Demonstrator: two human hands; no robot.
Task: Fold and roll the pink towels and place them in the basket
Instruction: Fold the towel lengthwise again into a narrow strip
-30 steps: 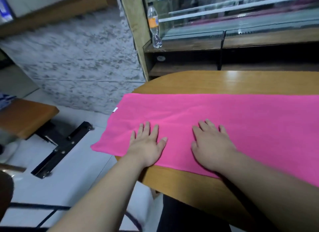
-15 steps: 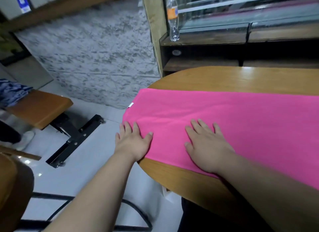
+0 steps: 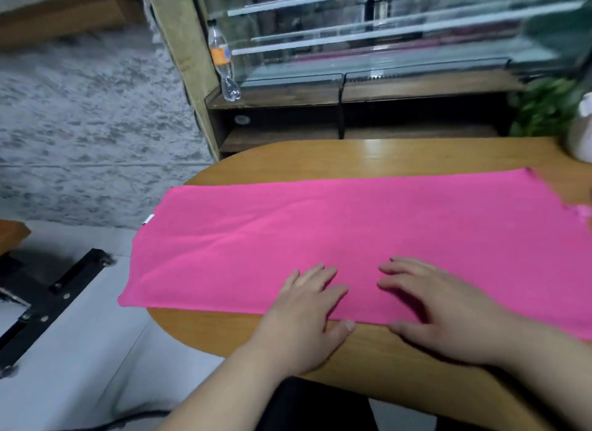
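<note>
Fingers (image 3: 315, 275) of left hand (image 3: 304, 315): lying straight and slightly spread, palm down, gripping nothing; the tips are pressing on the near strip of the pink towel (image 3: 320, 232) while the thumb is resting on bare wood just off its edge.
Fingers (image 3: 407, 264) of right hand (image 3: 448, 312): extending loosely and fanned apart, palm down, holding nothing; they are lying on the towel (motion blur is softening their outline), the thumb sitting at the near hem.
Hand spacing: the two hands are working side by side, near each other but not touching.
Pink towel: lying flat as one long band across the table (image 3: 352, 155), its left end overhanging the rounded table end, its right end running out of view at the frame edge.
Towel tag: a small white tag (image 3: 149, 219) is showing at the left edge.
Table: a wooden top with a rounded end, carrying the towel.
Background: a plastic bottle (image 3: 222, 65) with an orange label is standing on the ledge of a glass display case (image 3: 368, 46); a green plant (image 3: 544, 107) is sitting at far right.
Floor area: a black metal frame (image 3: 48, 302) is lying on pale tiles beside a stone-patterned wall (image 3: 80, 126).
</note>
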